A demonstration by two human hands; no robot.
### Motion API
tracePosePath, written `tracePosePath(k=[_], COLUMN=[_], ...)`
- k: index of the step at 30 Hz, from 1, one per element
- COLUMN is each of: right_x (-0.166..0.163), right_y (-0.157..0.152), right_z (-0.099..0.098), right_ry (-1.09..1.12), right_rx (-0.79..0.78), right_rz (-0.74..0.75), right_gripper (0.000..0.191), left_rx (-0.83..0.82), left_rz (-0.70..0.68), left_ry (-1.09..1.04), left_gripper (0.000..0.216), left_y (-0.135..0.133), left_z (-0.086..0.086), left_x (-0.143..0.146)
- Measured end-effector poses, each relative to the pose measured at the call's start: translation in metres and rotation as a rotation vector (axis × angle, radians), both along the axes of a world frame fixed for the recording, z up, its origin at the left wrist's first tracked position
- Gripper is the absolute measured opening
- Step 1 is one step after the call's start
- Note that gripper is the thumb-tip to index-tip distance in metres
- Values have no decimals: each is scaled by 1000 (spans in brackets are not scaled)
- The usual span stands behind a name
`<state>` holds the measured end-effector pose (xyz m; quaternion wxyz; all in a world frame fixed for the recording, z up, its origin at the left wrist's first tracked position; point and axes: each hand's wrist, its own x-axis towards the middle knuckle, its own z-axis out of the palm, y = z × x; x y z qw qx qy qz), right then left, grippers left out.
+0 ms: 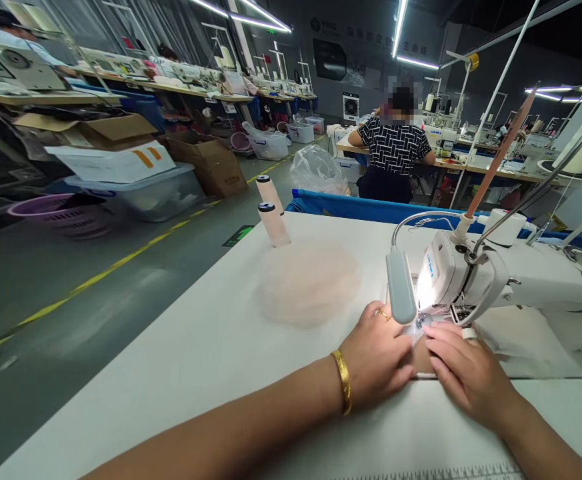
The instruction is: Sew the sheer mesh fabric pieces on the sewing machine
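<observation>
At the needle of a white sewing machine (445,267), a small beige fabric piece (423,358) lies between my two hands. My left hand (381,353), wearing a gold ring and bangle, is curled at the left edge of the fabric, its fingers closed; the grey lamp (401,287) hides some fingertips. Flat on the right side of the fabric rest the stretched-out fingers of my right hand (465,367), close to the presser foot. Light from the lamp falls on the needle area. A blurred, pale beige heap (308,283), apparently fabric, lies left of the machine.
Two thread cones (274,225) stand at the table's far left edge. A ruler scale (451,471) runs along the near edge. Behind the table hangs blue cloth (351,205). Ahead, a person (395,147) sits at another machine. Cardboard boxes (211,163) and plastic bins line the aisle.
</observation>
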<state>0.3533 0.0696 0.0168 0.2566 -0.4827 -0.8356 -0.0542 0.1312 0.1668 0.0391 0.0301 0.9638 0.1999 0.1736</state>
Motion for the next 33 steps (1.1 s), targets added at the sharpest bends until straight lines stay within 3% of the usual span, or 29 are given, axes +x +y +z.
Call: tracePosePath(k=[3, 6, 10, 16, 23, 33], right_x=[-5, -7, -5, -5, -8, -4], right_y=[1, 2, 1, -1, 1, 6], right_z=[3, 4, 1, 3, 9, -2], right_ry=[-18, -64, -116, -69, -47, -87], right_rx=[-53, -123, -143, -71, -47, -54], right_rz=[37, 21, -20, 28, 6, -36], right_gripper=[36, 31, 28, 32, 32, 35], left_rx=[-109, -145, -104, -63, 33, 89], left_rz=[-89, -92, -77, -203, -179, -210], left_ry=[1, -14, -55, -129, -158, -178], left_gripper=[25, 18, 10, 11, 15, 17], left_y=[-6, -5, 0, -3, -5, -7], left_z=[-1, -4, -10, -17, -21, -24], left_x=[-4, -4, -4, -5, -5, -2])
